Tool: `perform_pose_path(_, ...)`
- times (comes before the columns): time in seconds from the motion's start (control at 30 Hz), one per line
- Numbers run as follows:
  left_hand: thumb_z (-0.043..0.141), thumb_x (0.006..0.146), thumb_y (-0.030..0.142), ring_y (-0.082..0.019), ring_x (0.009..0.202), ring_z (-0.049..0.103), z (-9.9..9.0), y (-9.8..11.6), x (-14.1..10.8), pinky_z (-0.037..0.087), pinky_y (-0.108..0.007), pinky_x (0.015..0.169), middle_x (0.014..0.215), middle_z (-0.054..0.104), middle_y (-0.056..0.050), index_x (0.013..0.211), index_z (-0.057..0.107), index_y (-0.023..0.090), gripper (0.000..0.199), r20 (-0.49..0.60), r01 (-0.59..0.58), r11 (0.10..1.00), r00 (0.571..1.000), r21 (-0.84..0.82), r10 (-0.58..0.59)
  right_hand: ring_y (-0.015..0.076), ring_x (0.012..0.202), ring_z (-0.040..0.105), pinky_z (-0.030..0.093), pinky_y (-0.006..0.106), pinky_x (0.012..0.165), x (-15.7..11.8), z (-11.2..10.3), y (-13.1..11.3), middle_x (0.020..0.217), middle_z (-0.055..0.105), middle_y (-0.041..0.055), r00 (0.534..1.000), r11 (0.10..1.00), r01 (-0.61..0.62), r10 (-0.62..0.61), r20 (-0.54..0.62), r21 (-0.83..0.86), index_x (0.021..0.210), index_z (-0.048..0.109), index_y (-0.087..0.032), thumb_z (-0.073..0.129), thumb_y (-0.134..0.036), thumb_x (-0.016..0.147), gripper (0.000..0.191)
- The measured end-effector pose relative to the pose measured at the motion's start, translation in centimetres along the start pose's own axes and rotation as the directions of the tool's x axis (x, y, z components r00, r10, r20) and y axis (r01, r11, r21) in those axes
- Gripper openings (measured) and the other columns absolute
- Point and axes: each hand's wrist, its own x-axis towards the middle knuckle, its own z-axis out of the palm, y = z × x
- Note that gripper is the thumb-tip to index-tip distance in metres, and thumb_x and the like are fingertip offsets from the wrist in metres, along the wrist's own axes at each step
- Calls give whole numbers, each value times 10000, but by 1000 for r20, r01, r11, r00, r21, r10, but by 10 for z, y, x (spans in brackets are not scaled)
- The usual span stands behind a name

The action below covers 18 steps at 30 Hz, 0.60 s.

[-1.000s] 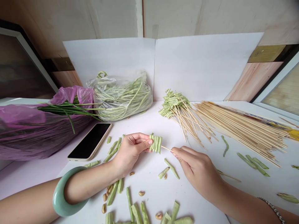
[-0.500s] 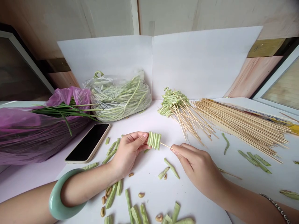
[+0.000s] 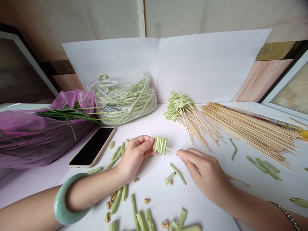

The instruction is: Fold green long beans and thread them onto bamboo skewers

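Note:
Several short green bean pieces (image 3: 160, 145) sit side by side on a thin wooden skewer (image 3: 172, 150) above the white surface. My left hand (image 3: 134, 155) pinches the left end of the row of pieces between thumb and fingers. The skewer's bare part runs to the right, where my right hand (image 3: 204, 170) grips it with thumb and forefinger. Below the hands lie loose bean pieces (image 3: 178, 174) and a few brown beans (image 3: 147, 201).
A phone (image 3: 92, 147) lies left, beside a purple bag (image 3: 21, 138) of green stalks. Behind are a clear bag (image 3: 125, 102) of long beans, a pile of threaded skewers (image 3: 179, 106) and many bare skewers (image 3: 250, 128). White boards (image 3: 207, 64) stand at the back.
The whole view has shifted slightly, with things a little farther right. Both hands keep the same hold on the bean pieces and skewer.

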Motion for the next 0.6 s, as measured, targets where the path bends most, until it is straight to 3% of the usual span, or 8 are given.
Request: perform_pose_path(0.6, 845, 575, 369, -116, 564, 570, 0, 4, -3, 488, -241, 611, 608, 654, -37, 660, 678, 105, 324, -14, -28, 981, 999, 192, 31, 102, 507, 483, 408, 197, 493, -4, 1, 1, 605, 506, -10, 996, 996, 90, -90, -5, -3, 856, 634, -145, 371, -59, 897, 279)
